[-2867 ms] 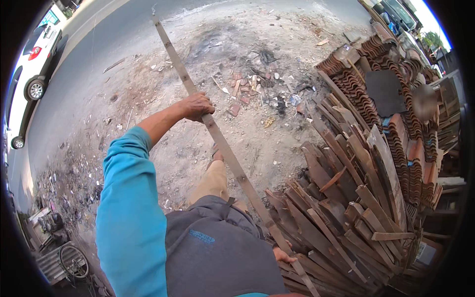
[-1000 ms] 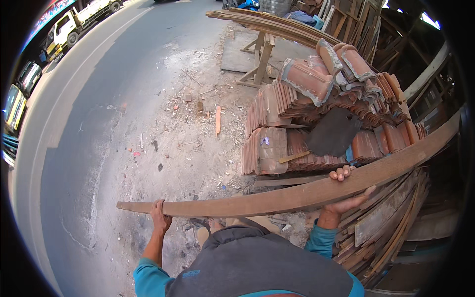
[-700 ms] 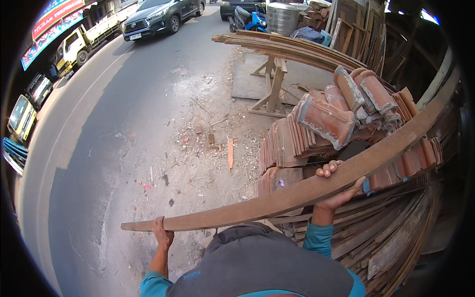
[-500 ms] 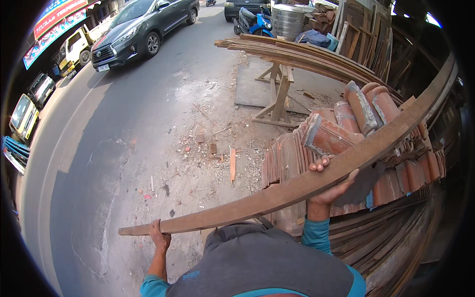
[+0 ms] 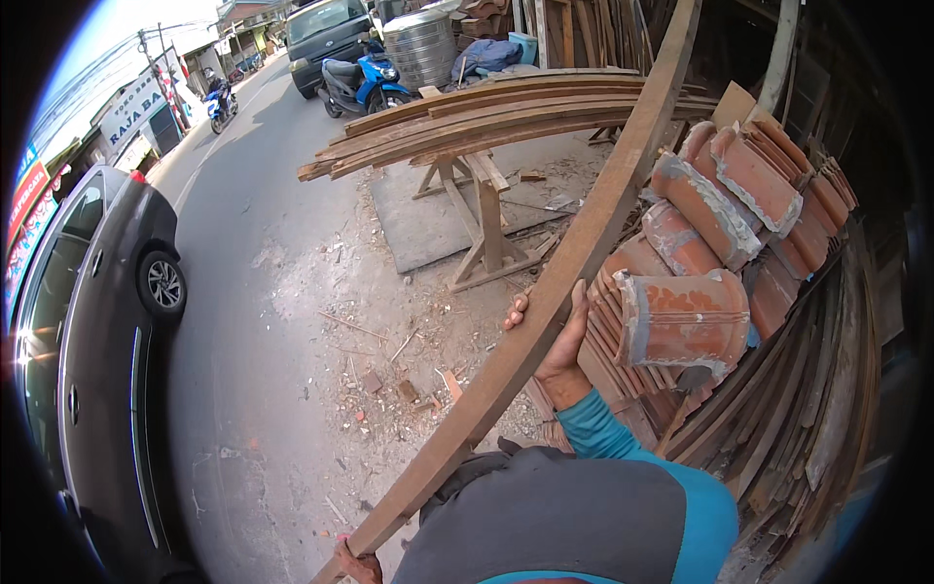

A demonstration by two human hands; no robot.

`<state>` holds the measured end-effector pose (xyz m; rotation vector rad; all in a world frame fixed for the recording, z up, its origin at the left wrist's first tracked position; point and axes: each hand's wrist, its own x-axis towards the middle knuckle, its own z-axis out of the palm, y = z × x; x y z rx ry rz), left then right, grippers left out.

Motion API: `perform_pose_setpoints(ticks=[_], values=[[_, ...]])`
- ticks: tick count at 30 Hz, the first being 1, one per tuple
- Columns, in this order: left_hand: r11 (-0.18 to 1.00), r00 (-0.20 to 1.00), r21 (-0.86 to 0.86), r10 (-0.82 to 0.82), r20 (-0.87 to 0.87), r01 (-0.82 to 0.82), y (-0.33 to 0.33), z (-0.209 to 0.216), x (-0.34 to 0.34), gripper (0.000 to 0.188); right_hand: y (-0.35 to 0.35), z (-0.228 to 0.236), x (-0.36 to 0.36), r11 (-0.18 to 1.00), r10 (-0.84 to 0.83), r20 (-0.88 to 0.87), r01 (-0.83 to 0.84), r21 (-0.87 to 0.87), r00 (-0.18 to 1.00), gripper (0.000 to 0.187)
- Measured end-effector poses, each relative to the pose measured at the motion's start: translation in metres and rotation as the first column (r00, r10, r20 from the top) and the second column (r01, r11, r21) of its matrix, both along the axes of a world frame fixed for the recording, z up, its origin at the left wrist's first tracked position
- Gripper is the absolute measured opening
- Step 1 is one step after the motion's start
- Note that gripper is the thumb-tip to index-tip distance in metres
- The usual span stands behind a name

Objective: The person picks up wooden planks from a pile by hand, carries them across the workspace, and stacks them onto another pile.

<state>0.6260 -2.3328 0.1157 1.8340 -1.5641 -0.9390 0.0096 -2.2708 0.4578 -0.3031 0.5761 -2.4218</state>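
Note:
A long brown wooden beam (image 5: 605, 204) slants across my front, from low left up to the far right. My right hand (image 5: 559, 346) is wrapped around it near the middle, fingertips on its left side and thumb on its right. Low at the near end, my left hand (image 5: 360, 563) grips the same beam, partly cut off by the picture's edge. The beam's far end runs out past the top of the view. Just right of my right hand lie stacked clay roof tiles (image 5: 686, 316), some edged with grey mortar.
Ahead, several long planks (image 5: 486, 119) rest on a wooden trestle (image 5: 491, 224). Thin wood strips (image 5: 788, 409) are piled at the right. A dark car (image 5: 97, 360) is close on the left road. Farther off are a blue scooter (image 5: 375, 83), a metal drum (image 5: 420, 49) and a rider (image 5: 221, 100).
The beam has swung from lying mostly crosswise to pointing away from me, its far end moving left. Both hands keep their hold. My view has turned rightward, and the car is now alongside.

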Motion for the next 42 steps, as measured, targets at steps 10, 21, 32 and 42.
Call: perform_pose_setpoints(ticks=[10,21,32,42], values=[[0.794,0.576,0.507,-0.598,0.557,0.334,-0.179,0.23,-0.154,0.076,-0.155,-0.049,-0.088,0.989,-0.086,0.185,0.062,0.134,0.979,0.07],[0.853,0.568,0.026,-0.369,0.735,0.521,-0.331,0.193,-0.255,0.053,-0.278,-0.104,-0.277,0.959,-0.207,0.41,0.101,0.264,0.888,0.068],[0.678,0.195,0.336,-0.581,0.79,0.654,-0.428,0.284,-0.438,0.058,-0.321,-0.096,-0.447,0.962,-0.254,0.459,0.173,0.21,0.851,0.068],[0.475,0.275,0.521,-0.867,0.415,0.709,-0.497,0.341,-0.623,0.069,-0.325,-0.104,-0.591,0.947,-0.32,0.24,0.3,0.117,0.916,0.076]])
